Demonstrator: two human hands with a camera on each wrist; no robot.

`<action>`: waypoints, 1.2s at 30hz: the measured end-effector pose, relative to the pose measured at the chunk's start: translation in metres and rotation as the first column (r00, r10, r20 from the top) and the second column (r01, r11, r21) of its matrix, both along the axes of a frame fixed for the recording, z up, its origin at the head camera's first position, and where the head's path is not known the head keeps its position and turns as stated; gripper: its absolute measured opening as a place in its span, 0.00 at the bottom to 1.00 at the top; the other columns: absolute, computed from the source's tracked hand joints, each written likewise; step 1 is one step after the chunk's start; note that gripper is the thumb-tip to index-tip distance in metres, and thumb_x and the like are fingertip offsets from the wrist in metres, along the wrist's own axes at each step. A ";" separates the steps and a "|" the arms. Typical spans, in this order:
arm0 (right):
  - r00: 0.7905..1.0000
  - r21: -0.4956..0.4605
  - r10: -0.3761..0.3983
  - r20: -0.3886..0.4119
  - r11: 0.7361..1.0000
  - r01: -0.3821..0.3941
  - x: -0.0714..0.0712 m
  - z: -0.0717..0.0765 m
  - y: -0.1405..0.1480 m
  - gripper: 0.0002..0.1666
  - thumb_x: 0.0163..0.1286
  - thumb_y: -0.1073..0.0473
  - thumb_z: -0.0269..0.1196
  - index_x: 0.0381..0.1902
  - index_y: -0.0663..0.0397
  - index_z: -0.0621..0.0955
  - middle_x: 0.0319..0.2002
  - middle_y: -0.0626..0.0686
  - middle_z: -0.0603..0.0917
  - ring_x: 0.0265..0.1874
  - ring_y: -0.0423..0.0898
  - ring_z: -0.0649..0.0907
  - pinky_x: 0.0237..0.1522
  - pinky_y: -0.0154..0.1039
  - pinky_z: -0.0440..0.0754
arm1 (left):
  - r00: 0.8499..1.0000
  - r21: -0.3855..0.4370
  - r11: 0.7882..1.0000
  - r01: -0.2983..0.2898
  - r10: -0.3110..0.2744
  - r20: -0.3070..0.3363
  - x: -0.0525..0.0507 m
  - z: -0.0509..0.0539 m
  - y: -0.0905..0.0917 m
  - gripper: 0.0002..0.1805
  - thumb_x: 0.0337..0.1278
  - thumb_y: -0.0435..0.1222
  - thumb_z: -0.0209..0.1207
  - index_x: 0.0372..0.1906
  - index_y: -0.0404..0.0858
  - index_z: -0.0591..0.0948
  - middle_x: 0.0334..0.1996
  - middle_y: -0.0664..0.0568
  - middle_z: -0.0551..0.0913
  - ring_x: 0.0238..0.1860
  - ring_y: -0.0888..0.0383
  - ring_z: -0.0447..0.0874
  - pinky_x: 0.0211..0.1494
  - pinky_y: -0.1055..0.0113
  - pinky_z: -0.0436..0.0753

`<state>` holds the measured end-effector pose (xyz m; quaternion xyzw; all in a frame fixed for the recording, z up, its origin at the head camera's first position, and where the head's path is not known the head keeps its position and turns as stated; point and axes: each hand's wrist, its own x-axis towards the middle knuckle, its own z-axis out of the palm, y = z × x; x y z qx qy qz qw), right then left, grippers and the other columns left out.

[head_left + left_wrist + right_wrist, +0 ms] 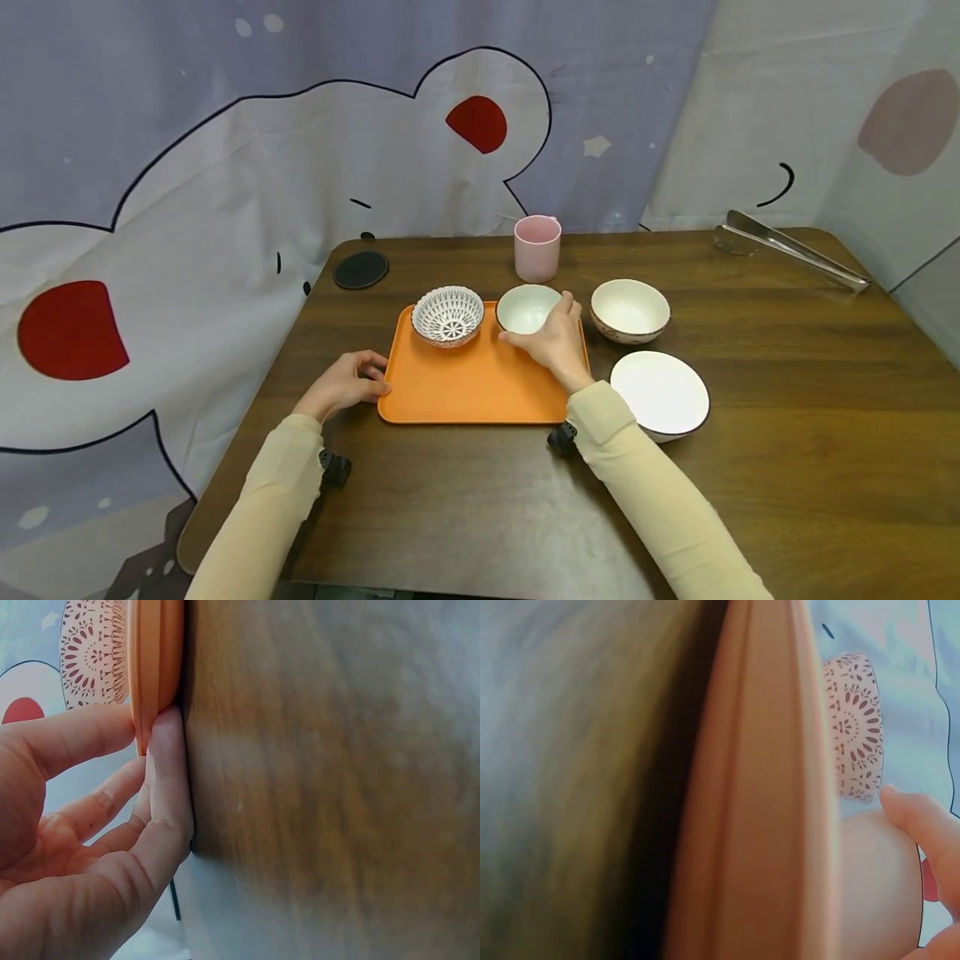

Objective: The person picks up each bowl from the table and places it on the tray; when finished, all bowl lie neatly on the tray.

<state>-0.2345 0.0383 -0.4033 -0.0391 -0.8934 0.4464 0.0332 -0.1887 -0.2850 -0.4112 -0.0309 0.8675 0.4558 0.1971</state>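
Note:
An orange tray [480,387] lies on the table. My left hand [343,386] pinches its left rim; in the left wrist view the tray's edge [157,652] sits between the thumb and a finger underneath. With thumb and fingers spread across its rim, my right hand [553,340] grips a pale green bowl [523,307] at the tray's back right corner. The right wrist view shows the thumb at the rim of this bowl [877,877]; its contact with the tray is hidden. A patterned white bowl [448,318] sits on the tray's back left.
Right of the tray stand a cream bowl [630,310] and a white bowl [660,393], the latter close by my right forearm. Behind are a pink cup [537,250] and a dark round coaster [362,270]. Metal tongs [795,252] lie at the back right.

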 end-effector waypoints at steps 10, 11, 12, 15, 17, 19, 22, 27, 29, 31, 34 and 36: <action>1.000 -0.022 0.009 0.024 1.000 -0.008 0.001 0.003 -0.002 0.78 0.42 0.44 0.80 0.74 0.68 0.42 0.68 0.69 0.53 0.65 0.65 0.65 0.69 0.53 0.67 | 1.000 0.017 1.000 -0.002 0.002 -0.008 -0.002 -0.004 -0.001 0.24 0.58 0.28 0.61 0.60 0.29 0.71 0.40 0.42 0.75 0.36 0.55 0.81 0.46 0.63 0.86; 1.000 -0.018 0.009 0.024 1.000 -0.008 0.001 0.004 -0.002 0.79 0.42 0.44 0.80 0.75 0.68 0.41 0.69 0.69 0.52 0.66 0.64 0.64 0.70 0.52 0.66 | 1.000 0.016 1.000 -0.003 0.003 -0.007 -0.002 -0.004 0.000 0.24 0.58 0.28 0.61 0.60 0.29 0.71 0.40 0.42 0.75 0.36 0.55 0.81 0.46 0.63 0.86; 1.000 -0.016 0.008 0.023 1.000 -0.007 0.002 0.004 -0.002 0.80 0.42 0.44 0.80 0.75 0.68 0.40 0.70 0.68 0.50 0.67 0.64 0.62 0.70 0.52 0.65 | 1.000 0.016 1.000 -0.002 0.002 -0.008 -0.002 -0.004 0.000 0.24 0.58 0.28 0.61 0.60 0.29 0.71 0.40 0.43 0.75 0.36 0.55 0.81 0.46 0.63 0.86; 1.000 -0.005 0.005 0.017 1.000 -0.005 0.002 0.006 -0.003 0.82 0.43 0.42 0.79 0.75 0.67 0.36 0.73 0.67 0.45 0.70 0.63 0.58 0.73 0.51 0.61 | 1.000 0.018 1.000 -0.003 0.003 -0.008 -0.001 -0.004 0.000 0.24 0.58 0.28 0.61 0.60 0.29 0.72 0.40 0.42 0.75 0.36 0.55 0.81 0.46 0.63 0.86; 1.000 -0.005 -0.007 0.008 1.000 0.007 0.003 0.008 -0.002 0.82 0.43 0.42 0.79 0.76 0.66 0.36 0.74 0.66 0.44 0.71 0.63 0.57 0.73 0.52 0.59 | 1.000 0.018 1.000 -0.004 0.004 -0.006 -0.001 -0.004 0.000 0.24 0.58 0.28 0.61 0.60 0.29 0.72 0.41 0.42 0.75 0.37 0.54 0.81 0.46 0.63 0.86; 1.000 -0.009 -0.021 0.008 1.000 0.021 0.005 0.011 -0.001 0.82 0.43 0.41 0.78 0.76 0.64 0.37 0.74 0.66 0.44 0.71 0.65 0.56 0.73 0.54 0.59 | 1.000 0.017 1.000 -0.007 0.007 -0.004 -0.001 -0.003 0.001 0.24 0.58 0.28 0.61 0.60 0.29 0.72 0.41 0.42 0.74 0.37 0.54 0.80 0.46 0.63 0.86; 0.999 -0.029 -0.039 0.012 0.999 0.040 0.009 0.017 0.002 0.81 0.43 0.41 0.78 0.76 0.63 0.38 0.74 0.67 0.45 0.70 0.67 0.57 0.72 0.55 0.60 | 1.000 0.018 1.000 -0.009 0.009 0.000 -0.001 -0.004 0.001 0.24 0.58 0.28 0.61 0.60 0.29 0.71 0.41 0.42 0.74 0.37 0.54 0.80 0.46 0.63 0.86; 0.999 -0.046 -0.040 0.012 0.998 0.041 0.015 0.025 0.006 0.80 0.43 0.41 0.79 0.76 0.65 0.41 0.72 0.68 0.48 0.69 0.66 0.59 0.71 0.54 0.62 | 1.000 0.014 1.000 -0.010 0.010 -0.003 -0.001 -0.004 0.001 0.24 0.58 0.28 0.61 0.60 0.29 0.71 0.41 0.42 0.75 0.37 0.55 0.81 0.46 0.63 0.86; 0.999 -0.044 -0.042 0.008 0.998 0.042 0.017 0.026 0.007 0.80 0.42 0.41 0.79 0.76 0.65 0.41 0.72 0.69 0.50 0.69 0.65 0.60 0.71 0.54 0.62 | 1.000 0.010 1.000 -0.010 0.010 -0.003 -0.001 -0.003 0.001 0.24 0.58 0.28 0.61 0.60 0.29 0.71 0.41 0.42 0.75 0.37 0.55 0.81 0.46 0.63 0.86; 0.999 -0.044 -0.039 0.005 0.998 0.039 0.018 0.027 0.008 0.80 0.42 0.41 0.79 0.76 0.65 0.41 0.71 0.70 0.51 0.68 0.65 0.61 0.71 0.54 0.62 | 1.000 0.008 1.000 -0.010 0.010 -0.001 0.000 -0.003 0.001 0.24 0.58 0.28 0.61 0.60 0.29 0.71 0.41 0.42 0.75 0.37 0.55 0.81 0.46 0.63 0.86; 1.000 -0.045 -0.024 0.004 0.999 0.024 0.019 0.027 0.011 0.80 0.42 0.40 0.79 0.76 0.65 0.41 0.71 0.70 0.53 0.68 0.65 0.63 0.71 0.55 0.63 | 1.000 0.008 1.000 -0.009 0.009 0.003 0.000 -0.001 0.001 0.24 0.58 0.28 0.61 0.60 0.29 0.71 0.41 0.42 0.74 0.37 0.55 0.81 0.46 0.63 0.86; 1.000 -0.046 -0.014 0.002 0.999 0.014 0.021 0.027 0.012 0.79 0.43 0.39 0.78 0.76 0.65 0.41 0.71 0.69 0.55 0.68 0.64 0.64 0.70 0.55 0.64 | 1.000 0.009 1.000 -0.008 0.008 0.005 0.000 0.000 0.001 0.25 0.58 0.28 0.61 0.60 0.28 0.71 0.41 0.42 0.74 0.37 0.54 0.81 0.46 0.63 0.86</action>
